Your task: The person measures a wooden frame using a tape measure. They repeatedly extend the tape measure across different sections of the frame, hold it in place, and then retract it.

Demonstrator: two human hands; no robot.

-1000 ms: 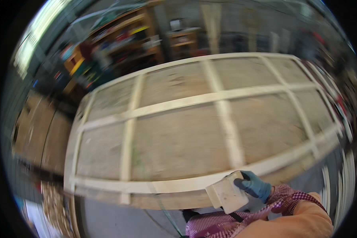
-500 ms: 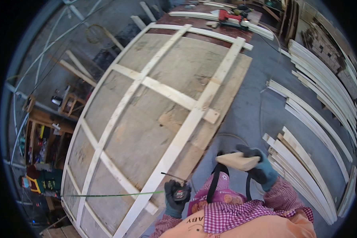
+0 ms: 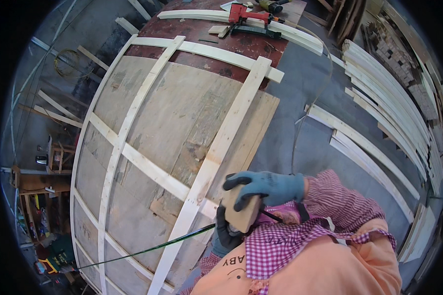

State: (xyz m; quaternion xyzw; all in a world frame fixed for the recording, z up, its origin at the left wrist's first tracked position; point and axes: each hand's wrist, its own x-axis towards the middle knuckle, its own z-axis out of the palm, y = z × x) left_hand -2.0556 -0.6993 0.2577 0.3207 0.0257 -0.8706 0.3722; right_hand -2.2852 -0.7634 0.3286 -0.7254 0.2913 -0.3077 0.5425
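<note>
Both my hands wear blue-grey gloves with dark fingertips and meet in front of my body. My right hand point(image 3: 270, 188) is closed over a pale wooden block point(image 3: 242, 210). Beneath and beside that block is my left hand point(image 3: 225, 235), fingers curled around a tape measure whose case is mostly hidden by the block. Its green blade point(image 3: 155, 249) stretches leftward across a white wooden frame point(image 3: 226, 132), toward a person point(image 3: 59, 255) in dark green at the lower left. The frame's long slats and crosspieces lie over worn plywood.
A red nail gun point(image 3: 246, 15) with a hose point(image 3: 325, 73) lies on the dark red tabletop point(image 3: 202, 32) at the far end. White slats point(image 3: 379, 98) are stacked on the floor at right. Shelving point(image 3: 37, 211) with tools stands at left.
My right hand has brought the wooden block leftward to my left hand and tape measure. The view has shifted along the frame, bringing its far end and the nail gun nearer.
</note>
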